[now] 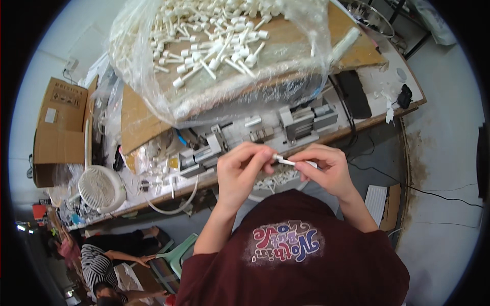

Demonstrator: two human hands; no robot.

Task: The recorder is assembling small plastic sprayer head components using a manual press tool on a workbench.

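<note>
Between my two hands, in front of my chest, is a small white plastic part with a thin stem (pixel 287 162). My left hand (pixel 237 171) pinches its left end between thumb and fingers, and the fingertips hide most of that end. The stem's other end is held by the closed thumb and fingers of my right hand (pixel 327 169). Beyond my hands, a heap of similar white stemmed parts with round heads (pixel 222 51) lies on a clear plastic sheet (pixel 229 97). More white parts (pixel 280 178) sit in a round container below my hands, partly hidden.
Metal clamp-like fixtures (pixel 302 124) stand on the bench just past my hands. A white fan (pixel 102 188) and an open cardboard box (pixel 61 120) are at the left. A hose (pixel 176 208) loops off the bench edge. At lower left, another person (pixel 97 265) bends near a green stool (pixel 176 255).
</note>
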